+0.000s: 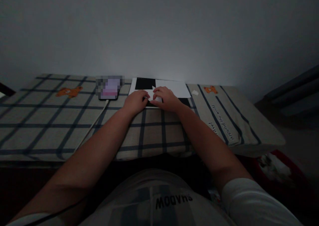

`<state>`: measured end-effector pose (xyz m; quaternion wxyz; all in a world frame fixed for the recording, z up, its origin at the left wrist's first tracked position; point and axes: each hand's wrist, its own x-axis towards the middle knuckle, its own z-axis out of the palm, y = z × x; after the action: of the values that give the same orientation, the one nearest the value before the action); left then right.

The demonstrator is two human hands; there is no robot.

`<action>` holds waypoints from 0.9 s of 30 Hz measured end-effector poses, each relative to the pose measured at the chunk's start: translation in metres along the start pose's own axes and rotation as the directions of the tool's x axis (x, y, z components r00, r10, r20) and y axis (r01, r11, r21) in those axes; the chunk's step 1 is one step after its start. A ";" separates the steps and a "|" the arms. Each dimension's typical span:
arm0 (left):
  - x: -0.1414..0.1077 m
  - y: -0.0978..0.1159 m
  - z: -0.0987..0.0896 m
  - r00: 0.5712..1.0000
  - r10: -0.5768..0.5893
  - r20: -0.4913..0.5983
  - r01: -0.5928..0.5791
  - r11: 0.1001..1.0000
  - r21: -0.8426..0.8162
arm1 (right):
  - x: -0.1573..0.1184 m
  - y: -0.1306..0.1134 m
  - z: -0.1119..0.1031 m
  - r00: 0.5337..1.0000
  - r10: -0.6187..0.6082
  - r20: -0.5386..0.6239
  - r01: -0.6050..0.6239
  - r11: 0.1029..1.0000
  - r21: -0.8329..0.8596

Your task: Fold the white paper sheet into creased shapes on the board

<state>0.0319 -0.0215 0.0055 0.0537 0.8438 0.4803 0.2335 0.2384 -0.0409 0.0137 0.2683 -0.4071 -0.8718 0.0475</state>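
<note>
My left hand (136, 101) and my right hand (166, 99) are close together over a black-and-white sheet (145, 83) lying on the table. Between them is a small piece of white paper (151, 94), with a pointed corner sticking up. The fingers of my right hand curl around its right side, thumb low and forefinger above. My left fingers are bent and closed at its left edge. The fingertips partly hide the paper, so its folds cannot be made out. Plain white paper (171, 86) covers the right part of the sheet.
A phone (109, 88) with a lit screen lies to the left, its white cable (93, 124) running toward the front edge. A checked cloth (82, 114) covers the table against the wall. A small pale scrap (194, 92) lies right of the sheet. A red container (279, 169) stands below right.
</note>
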 end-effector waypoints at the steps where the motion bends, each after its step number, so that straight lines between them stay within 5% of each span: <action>1: 0.000 -0.001 0.001 1.000 0.007 -0.001 -0.007 1.000 0.001 | 0.000 0.002 -0.002 1.000 0.009 -0.021 -0.009 1.000 0.009; 7: 0.001 -0.004 0.003 0.999 0.048 -0.021 -0.048 0.999 0.001 | 0.000 0.017 -0.013 0.979 0.132 -0.154 -0.116 0.987 0.109; 13: 0.001 -0.005 0.003 0.999 0.046 -0.025 -0.046 0.999 -0.006 | 0.000 0.025 -0.013 0.909 0.409 -0.083 -0.366 0.877 0.312; 22: -0.001 0.004 0.010 0.971 0.228 0.077 -0.228 0.974 -0.010 | 0.002 0.021 0.001 0.935 0.355 0.020 -0.328 0.839 0.433; 27: -0.002 0.005 0.011 0.968 0.216 0.125 -0.223 0.974 0.045 | 0.004 0.021 -0.001 0.918 0.387 0.090 -0.389 0.827 0.406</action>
<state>0.0399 -0.0240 -0.0034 0.0313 0.9053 0.3866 0.1729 0.2514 -0.0247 0.0100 0.3320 -0.5088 -0.7410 0.2862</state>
